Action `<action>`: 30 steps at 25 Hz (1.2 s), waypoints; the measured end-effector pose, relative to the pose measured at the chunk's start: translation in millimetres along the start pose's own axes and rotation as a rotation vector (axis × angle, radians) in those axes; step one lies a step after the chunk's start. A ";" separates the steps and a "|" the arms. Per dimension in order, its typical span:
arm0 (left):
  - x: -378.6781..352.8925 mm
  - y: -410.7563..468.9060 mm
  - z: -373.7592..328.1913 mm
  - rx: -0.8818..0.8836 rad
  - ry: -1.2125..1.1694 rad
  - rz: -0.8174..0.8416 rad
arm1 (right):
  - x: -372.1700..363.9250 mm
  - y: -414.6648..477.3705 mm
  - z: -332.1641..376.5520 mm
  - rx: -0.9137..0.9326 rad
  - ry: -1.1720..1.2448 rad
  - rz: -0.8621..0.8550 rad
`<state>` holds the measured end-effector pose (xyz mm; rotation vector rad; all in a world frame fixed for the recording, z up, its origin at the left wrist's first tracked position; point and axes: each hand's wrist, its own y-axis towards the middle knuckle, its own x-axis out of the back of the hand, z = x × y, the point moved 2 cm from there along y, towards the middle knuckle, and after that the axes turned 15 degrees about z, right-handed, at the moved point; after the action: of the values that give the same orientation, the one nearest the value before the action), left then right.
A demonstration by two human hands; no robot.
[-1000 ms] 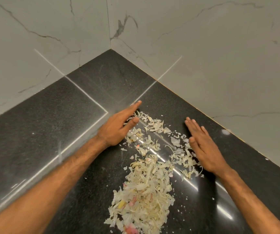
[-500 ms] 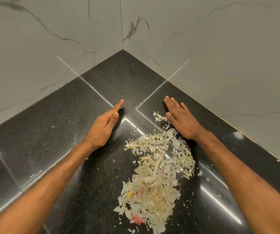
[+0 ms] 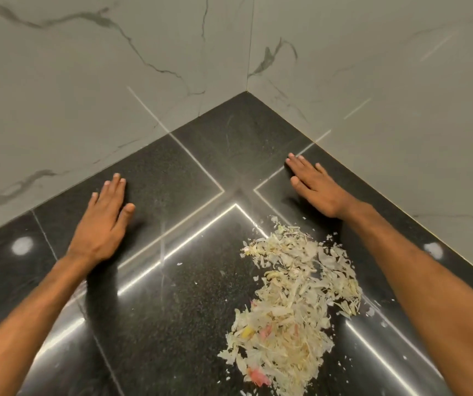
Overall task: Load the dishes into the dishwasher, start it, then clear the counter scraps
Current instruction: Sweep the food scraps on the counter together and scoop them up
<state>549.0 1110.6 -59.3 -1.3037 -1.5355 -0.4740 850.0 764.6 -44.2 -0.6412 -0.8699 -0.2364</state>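
- The bench [image 3: 155, 332] is glossy black speckled stone, running into a corner
- A heap of pale shredded scraps [image 3: 289, 304], with a few pink and yellow bits, lies on its right part
- The left hand [image 3: 102, 224] and right hand [image 3: 316, 188] rest flat on it, well apart, fingers [image 3: 115, 185] straight, both apart from the heap

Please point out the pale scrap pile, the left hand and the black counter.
pile of pale vegetable scraps [image 3: 295, 304], head view, middle of the heap.
left hand [image 3: 102, 224], head view, back of the hand.
black polished stone counter [image 3: 178, 324], head view, bare patch.
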 end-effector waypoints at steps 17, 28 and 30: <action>-58.7 -15.6 -133.0 -0.521 -0.101 0.256 | -24.5 -43.4 34.4 0.118 0.097 0.116; -107.3 -58.1 -188.6 -0.582 -0.191 0.352 | -72.8 -158.5 2.8 0.064 0.398 -0.036; -98.5 -46.1 -189.1 -0.508 -0.222 0.293 | -63.6 -169.6 -15.0 -0.070 0.328 -0.099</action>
<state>580.0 894.8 -54.8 -1.9985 -1.4151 -0.5658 744.2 617.7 -28.2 -0.6044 -0.5793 -0.4500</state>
